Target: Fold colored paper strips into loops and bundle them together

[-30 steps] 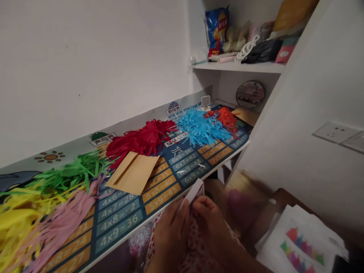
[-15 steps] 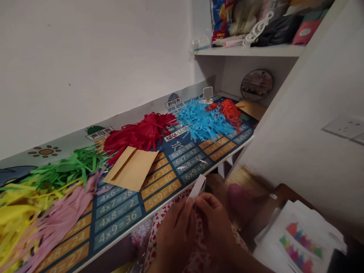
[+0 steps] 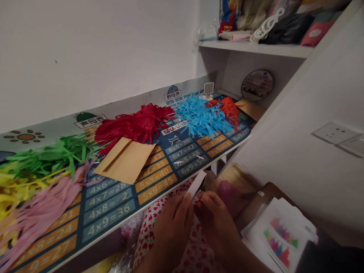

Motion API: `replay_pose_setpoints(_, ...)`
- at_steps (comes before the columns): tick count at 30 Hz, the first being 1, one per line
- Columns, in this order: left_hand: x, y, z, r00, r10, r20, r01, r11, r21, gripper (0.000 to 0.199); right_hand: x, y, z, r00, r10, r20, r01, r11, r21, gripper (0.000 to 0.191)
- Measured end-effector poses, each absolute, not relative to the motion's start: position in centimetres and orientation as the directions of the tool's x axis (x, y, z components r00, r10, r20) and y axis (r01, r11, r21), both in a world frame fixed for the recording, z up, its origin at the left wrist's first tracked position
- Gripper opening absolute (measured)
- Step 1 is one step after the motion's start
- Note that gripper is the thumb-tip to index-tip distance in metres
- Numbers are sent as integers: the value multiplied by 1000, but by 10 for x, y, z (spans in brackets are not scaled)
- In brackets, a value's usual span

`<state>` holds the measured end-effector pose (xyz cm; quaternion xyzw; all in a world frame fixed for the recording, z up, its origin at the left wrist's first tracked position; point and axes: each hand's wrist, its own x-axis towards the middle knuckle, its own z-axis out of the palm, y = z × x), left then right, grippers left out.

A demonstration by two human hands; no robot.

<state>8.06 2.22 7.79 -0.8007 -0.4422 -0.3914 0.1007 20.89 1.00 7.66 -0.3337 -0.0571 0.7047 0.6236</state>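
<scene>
Above my lap, my left hand grips a narrow white paper strip between thumb and fingers. The strip looks folded or looped, with a dark gap along its right side. Close by on the right, my right hand has its thumb and fingertips pinched together; what they hold, if anything, is too small and dark to tell. A flat brown paper envelope lies on the table beyond my hands. Behind it spread red tissue tassels, with light blue tassels farther right.
Green, yellow and pink tassels lie at the table's left. Orange tassels sit near the far end. A white printed package is low on the right. Loaded shelf and wall socket stand beyond.
My right fingertips have parted slightly from the white strip, which stays in my left hand. The view has shifted a little, while the tassels and envelope lie as before.
</scene>
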Motion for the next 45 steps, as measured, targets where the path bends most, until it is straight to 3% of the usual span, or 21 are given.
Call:
replay_pose_setpoints(12,65,30,81,305,665,682,773,-591,231,22,200,33,70,-117,955,-272,-788,-256,-560,24)
replay_pose_setpoints(20,49,43,78,288,683,671,721,-616,317,20,205,27,74,50,996,-78,-645,-27,-763,13)
replay_pose_setpoints(24,53,39,78,301,677,672,735,-613,289,21,197,30,74,-115,967,-226,-775,-230,-588,18)
replay_pose_setpoints(28,59,32,76,297,688,662,763,-588,269,21,186,32,73,-97,942,-322,-815,-261,-517,23)
replay_pose_setpoints(32,62,27,74,309,681,664,771,-588,244,22,183,31,76,-45,924,-380,-820,-251,-514,26)
replay_pose_setpoints(39,66,26,72,368,651,664,772,-612,171,25,184,27,87,72,899,-433,-754,-235,-613,31)
replay_pose_setpoints(45,70,22,73,280,712,644,789,-553,268,35,187,27,90,89,877,-472,-725,-268,-634,28)
